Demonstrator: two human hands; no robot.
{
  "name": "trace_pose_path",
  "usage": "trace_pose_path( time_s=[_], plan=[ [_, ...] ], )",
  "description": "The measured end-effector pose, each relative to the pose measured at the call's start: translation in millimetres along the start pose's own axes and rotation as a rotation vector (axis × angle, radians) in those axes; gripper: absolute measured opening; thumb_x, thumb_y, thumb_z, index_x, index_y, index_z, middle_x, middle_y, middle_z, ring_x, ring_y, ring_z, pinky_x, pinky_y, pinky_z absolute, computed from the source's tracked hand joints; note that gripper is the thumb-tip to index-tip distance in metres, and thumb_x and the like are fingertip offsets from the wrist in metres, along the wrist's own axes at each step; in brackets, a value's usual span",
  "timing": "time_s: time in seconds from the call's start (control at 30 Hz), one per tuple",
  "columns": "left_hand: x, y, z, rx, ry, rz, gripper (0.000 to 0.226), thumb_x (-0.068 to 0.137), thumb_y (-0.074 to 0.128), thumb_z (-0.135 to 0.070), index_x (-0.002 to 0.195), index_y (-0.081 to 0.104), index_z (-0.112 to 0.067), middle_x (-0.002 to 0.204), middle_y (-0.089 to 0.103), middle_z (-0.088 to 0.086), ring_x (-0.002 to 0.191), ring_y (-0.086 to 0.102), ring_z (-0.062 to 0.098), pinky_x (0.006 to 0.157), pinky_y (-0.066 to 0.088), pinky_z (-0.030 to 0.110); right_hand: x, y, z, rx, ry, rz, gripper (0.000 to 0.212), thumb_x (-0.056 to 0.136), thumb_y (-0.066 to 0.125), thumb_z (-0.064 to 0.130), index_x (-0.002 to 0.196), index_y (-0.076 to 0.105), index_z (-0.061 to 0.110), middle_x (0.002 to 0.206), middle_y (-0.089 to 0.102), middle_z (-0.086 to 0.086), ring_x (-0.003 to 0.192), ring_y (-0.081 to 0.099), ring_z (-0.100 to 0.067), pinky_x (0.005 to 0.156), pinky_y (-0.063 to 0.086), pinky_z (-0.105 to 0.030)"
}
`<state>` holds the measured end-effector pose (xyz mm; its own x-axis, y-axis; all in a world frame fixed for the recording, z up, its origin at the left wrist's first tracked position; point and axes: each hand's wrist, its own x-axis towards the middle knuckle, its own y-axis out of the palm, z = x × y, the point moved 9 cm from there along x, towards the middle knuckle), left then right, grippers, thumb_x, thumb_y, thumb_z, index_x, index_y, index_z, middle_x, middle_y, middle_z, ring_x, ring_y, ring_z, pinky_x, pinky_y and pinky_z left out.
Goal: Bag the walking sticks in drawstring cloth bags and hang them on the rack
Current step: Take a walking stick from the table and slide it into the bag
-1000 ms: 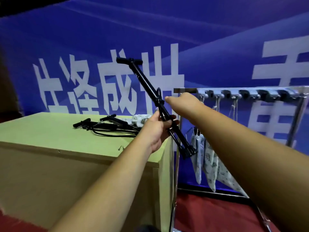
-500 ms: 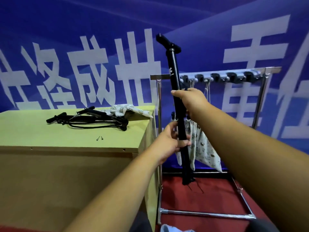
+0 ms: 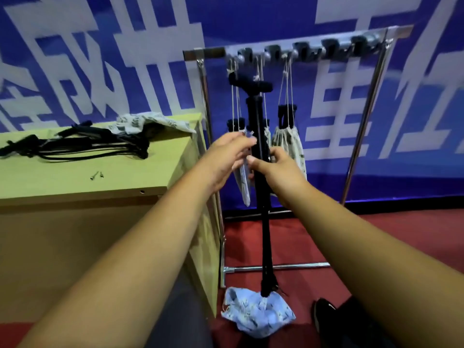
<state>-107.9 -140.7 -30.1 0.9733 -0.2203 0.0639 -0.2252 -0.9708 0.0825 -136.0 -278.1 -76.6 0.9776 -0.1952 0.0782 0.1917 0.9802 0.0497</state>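
A black walking stick (image 3: 264,222) stands upright in front of the rack (image 3: 301,50), its tip resting on a crumpled blue cloth bag (image 3: 253,315) on the red floor. My right hand (image 3: 281,169) grips the shaft at mid height, thumb in front. My left hand (image 3: 226,156) reaches the shaft from the left with fairly straight, blurred fingers that touch it. Patterned drawstring bags (image 3: 288,144) with stick handles poking out hang from the rack's hooks behind the stick.
A green-topped table (image 3: 75,182) on the left holds a pile of folded black sticks (image 3: 75,144), another patterned bag (image 3: 150,121) and two small screws (image 3: 96,175). The rack's base bar (image 3: 288,267) lies on the floor. A black shoe (image 3: 324,315) is at lower right.
The stick has come down from tilted in the air to upright with its tip on the blue bag. Both hands slid to mid shaft, and my left hand's grip has loosened.
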Motion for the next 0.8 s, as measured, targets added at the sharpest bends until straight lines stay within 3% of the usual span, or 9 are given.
trace_pose_path(
  time_s=[0.1,0.2,0.23,0.33,0.37,0.43,0.5,0.63,0.8],
  plan=[
    [20.2,1.6,13.9,0.196,0.069,-0.07,0.038,0.084,0.081,-0.05,0.108,0.069,-0.023,0.1,0.078,-0.004,0.094,0.076,0.014,0.072,0.061,0.033,-12.9,-4.4,-54.1,-0.103,0.027,-0.005,0.027,0.087,0.088,0.033,0.102,0.069,0.022,0.09,0.08,-0.002,0.083,0.077,-0.02,0.08,0.059,-0.038],
    [28.4,-8.8,47.7,0.125,0.02,-0.182,0.053,0.074,0.083,-0.061,0.102,0.073,-0.017,0.095,0.078,-0.002,0.089,0.074,0.019,0.083,0.057,0.038,-23.0,-8.1,-106.0,-0.075,0.082,0.001,0.033,0.081,0.09,0.041,0.095,0.072,0.018,0.083,0.074,0.001,0.076,0.064,-0.012,0.075,0.049,-0.035],
    [31.6,-14.0,63.6,0.093,0.004,-0.211,0.054,0.075,0.084,-0.059,0.104,0.075,-0.014,0.092,0.076,0.0,0.086,0.073,0.019,0.083,0.059,0.039,-25.0,-8.9,-123.6,-0.051,0.116,0.023,0.031,0.084,0.089,0.04,0.093,0.074,0.015,0.081,0.072,0.0,0.075,0.062,-0.012,0.075,0.047,-0.034],
    [31.9,-12.9,103.9,0.003,-0.032,-0.163,0.019,0.097,0.075,-0.029,0.095,0.075,-0.011,0.08,0.071,0.001,0.073,0.071,0.016,0.074,0.061,0.035,-23.9,-12.7,-162.2,0.106,0.262,0.031,0.031,0.097,0.077,0.043,0.1,0.078,0.012,0.092,0.078,-0.006,0.081,0.07,-0.018,0.079,0.054,-0.036],
    [33.1,-13.3,118.7,0.018,-0.044,-0.158,0.017,0.098,0.073,-0.026,0.094,0.072,-0.01,0.079,0.07,0.002,0.071,0.069,0.016,0.073,0.06,0.034,-20.7,-12.1,-175.4,0.185,0.336,0.025,0.033,0.101,0.072,0.043,0.106,0.078,0.011,0.099,0.081,-0.007,0.086,0.073,-0.019,0.081,0.058,-0.037],
    [29.9,-12.6,133.0,0.067,-0.02,-0.157,0.028,0.092,0.074,-0.037,0.099,0.067,-0.011,0.081,0.068,0.004,0.07,0.067,0.017,0.076,0.059,0.038,-15.2,-9.4,-189.0,0.327,0.469,0.003,0.023,0.105,0.065,0.037,0.109,0.074,0.016,0.096,0.081,-0.002,0.086,0.075,-0.017,0.079,0.058,-0.036],
    [28.1,-13.7,146.4,0.117,0.014,-0.167,0.041,0.088,0.071,-0.052,0.1,0.063,-0.014,0.08,0.066,0.003,0.07,0.065,0.019,0.077,0.058,0.041,-3.6,-13.0,-200.8,0.358,0.548,-0.074,0.014,0.106,0.06,0.03,0.099,0.068,0.021,0.078,0.071,0.003,0.067,0.065,-0.013,0.067,0.052,-0.032],
    [29.5,-12.2,153.2,0.146,0.091,-0.185,0.035,0.096,0.06,-0.056,0.096,0.057,-0.021,0.075,0.063,0.004,0.067,0.064,0.023,0.074,0.055,0.042,21.4,-21.8,-205.0,0.119,0.464,-0.143,0.009,0.1,0.061,0.028,0.096,0.056,0.021,0.063,0.048,0.004,0.046,0.039,-0.012,0.054,0.036,-0.03],
    [43.6,-3.2,159.4,0.237,0.089,-0.16,0.026,0.098,0.057,-0.049,0.087,0.056,-0.026,0.07,0.066,0.006,0.065,0.068,0.024,0.077,0.059,0.049,31.7,-7.8,-190.7,0.287,0.383,-0.115,0.018,0.102,0.069,0.03,0.094,0.059,0.018,0.053,0.033,0.008,0.041,0.025,-0.01,0.052,0.016,-0.028]
  ],
)
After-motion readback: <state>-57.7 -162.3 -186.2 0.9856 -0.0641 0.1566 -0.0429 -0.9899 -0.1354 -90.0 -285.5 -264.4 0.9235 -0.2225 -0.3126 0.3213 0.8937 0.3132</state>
